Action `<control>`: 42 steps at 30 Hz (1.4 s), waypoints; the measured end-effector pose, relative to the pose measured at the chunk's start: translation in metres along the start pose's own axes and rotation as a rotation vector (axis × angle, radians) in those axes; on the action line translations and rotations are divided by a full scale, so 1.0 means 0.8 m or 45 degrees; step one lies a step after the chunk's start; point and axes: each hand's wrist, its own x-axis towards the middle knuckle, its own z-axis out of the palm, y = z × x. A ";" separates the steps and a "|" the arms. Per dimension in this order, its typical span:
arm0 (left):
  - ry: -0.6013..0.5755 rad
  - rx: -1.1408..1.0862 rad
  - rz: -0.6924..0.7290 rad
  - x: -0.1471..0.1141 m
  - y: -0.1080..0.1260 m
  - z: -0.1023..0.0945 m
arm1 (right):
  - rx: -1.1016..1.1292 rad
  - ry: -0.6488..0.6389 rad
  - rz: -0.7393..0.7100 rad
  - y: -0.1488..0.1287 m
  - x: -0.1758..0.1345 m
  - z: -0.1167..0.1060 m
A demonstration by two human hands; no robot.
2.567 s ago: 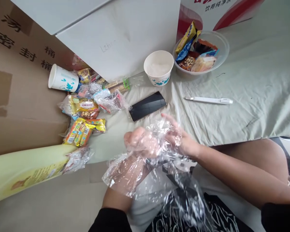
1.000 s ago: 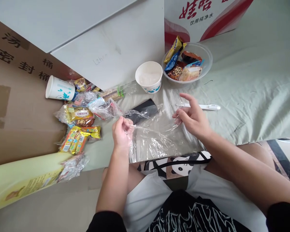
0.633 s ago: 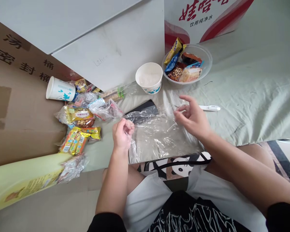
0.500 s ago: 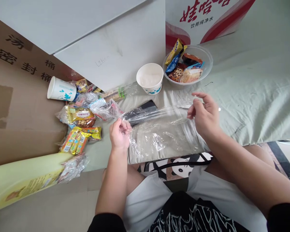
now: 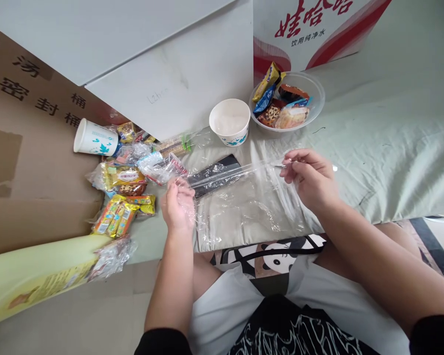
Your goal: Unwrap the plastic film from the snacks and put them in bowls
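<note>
A sheet of thin clear plastic film (image 5: pixel 240 212) stretches between my two hands, its upper edge drawn into a nearly straight line. My left hand (image 5: pixel 179 203) is closed on the film's left end, with film also lying over the fingers. At the other end, my right hand (image 5: pixel 311 180) pinches the film's upper right corner between thumb and fingers. Beneath the film lies a black phone-like slab (image 5: pixel 218 175), seen through it in part. A small white tip (image 5: pixel 335 168) shows just past my right hand; the rest of it is hidden.
A white paper bowl (image 5: pixel 229 121) stands behind the film, beside a clear plastic bowl (image 5: pixel 314 111) of wrapped snacks. Left are snack packets (image 5: pixel 124 175) and a tipped paper cup (image 5: pixel 96 138). White boxes (image 5: pixel 170 88) and a brown carton (image 5: pixel 40 162) border the cloth-covered surface (image 5: pixel 388 148).
My right hand has moved slightly left and down, its fingers now closed on the film's corner. My left hand has shifted a little left. The film's upper edge looks straighter and narrower.
</note>
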 end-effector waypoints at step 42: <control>-0.844 0.050 -0.751 -0.015 0.016 0.003 | -0.159 -1.486 0.511 -0.006 -0.018 0.015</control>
